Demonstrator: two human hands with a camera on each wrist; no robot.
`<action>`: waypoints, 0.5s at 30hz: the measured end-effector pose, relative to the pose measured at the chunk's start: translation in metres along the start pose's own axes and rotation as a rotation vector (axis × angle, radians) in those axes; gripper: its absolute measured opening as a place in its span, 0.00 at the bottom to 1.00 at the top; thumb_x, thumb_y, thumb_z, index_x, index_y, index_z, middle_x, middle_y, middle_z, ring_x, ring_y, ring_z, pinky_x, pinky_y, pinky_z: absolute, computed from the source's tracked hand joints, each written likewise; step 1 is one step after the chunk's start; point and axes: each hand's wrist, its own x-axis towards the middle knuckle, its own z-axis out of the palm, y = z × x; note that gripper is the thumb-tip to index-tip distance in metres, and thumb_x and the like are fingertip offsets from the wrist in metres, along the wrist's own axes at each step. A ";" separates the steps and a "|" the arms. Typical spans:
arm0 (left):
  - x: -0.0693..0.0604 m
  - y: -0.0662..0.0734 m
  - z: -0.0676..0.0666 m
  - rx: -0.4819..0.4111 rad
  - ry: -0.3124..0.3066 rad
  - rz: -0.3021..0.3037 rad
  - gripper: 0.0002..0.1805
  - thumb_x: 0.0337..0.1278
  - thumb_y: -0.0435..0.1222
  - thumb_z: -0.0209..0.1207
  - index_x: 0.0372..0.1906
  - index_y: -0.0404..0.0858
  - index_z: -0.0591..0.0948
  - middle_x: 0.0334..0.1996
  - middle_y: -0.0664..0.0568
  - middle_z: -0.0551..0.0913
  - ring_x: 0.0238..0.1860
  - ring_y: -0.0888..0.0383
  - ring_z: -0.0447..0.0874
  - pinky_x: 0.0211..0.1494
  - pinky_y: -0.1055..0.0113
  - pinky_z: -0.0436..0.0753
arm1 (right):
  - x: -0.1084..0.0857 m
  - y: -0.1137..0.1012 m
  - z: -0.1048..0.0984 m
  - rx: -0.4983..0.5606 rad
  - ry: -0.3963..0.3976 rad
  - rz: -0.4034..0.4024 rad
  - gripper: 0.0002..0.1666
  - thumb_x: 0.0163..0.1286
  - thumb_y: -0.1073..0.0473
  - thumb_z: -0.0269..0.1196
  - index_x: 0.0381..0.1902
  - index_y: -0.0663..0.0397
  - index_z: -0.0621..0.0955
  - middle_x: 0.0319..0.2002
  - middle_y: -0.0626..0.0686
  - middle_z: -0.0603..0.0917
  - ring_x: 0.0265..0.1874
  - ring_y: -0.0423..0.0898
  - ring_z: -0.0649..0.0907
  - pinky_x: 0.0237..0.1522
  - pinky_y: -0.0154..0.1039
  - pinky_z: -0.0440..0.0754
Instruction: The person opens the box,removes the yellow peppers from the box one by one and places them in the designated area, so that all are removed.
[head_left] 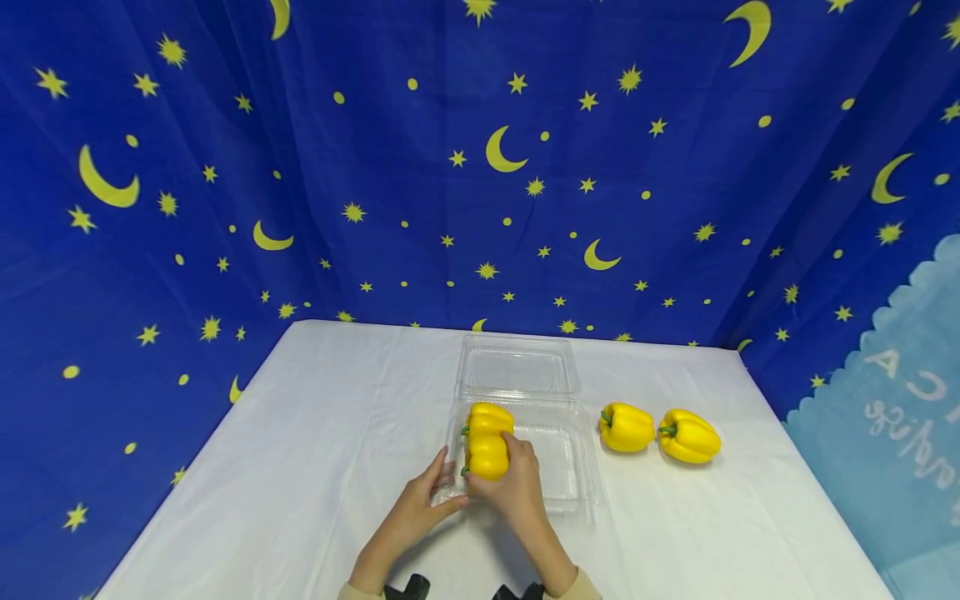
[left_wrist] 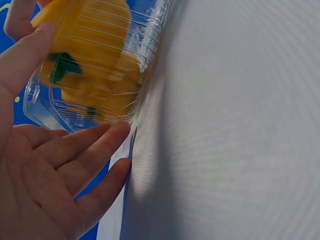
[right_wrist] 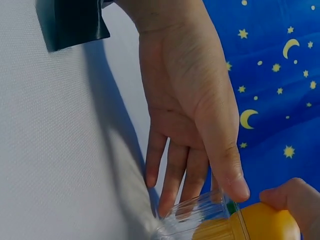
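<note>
Mid-table, R hand (head_left: 517, 485) has the near yellow bell pepper (head_left: 487, 457) pinched btwn thumb at the stem end & fingers at the other, inside the base of a clear plastic clamshell box (head_left: 558, 462). Just behind sits the far yellow bell pepper (head_left: 492, 416), stem also left; both lie along the base's left side. L hand (head_left: 416, 507) is spread at the box's near-left corner, fingers fairly straight, w/ thumb and fingertips by the walls; can't tell how firmly they press. Hinged lid (head_left: 517, 371) is folded back behind the base. R of box, two loose yellow bell peppers (head_left: 627, 427) sit near each other on white cloth (head_left: 352, 400).
</note>
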 end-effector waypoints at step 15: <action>0.002 -0.004 0.002 0.019 0.015 0.009 0.47 0.58 0.47 0.62 0.73 0.29 0.52 0.65 0.34 0.70 0.61 0.40 0.75 0.65 0.45 0.72 | 0.002 -0.001 -0.007 0.055 0.087 -0.063 0.46 0.38 0.58 0.76 0.56 0.71 0.74 0.45 0.63 0.79 0.44 0.55 0.78 0.47 0.50 0.78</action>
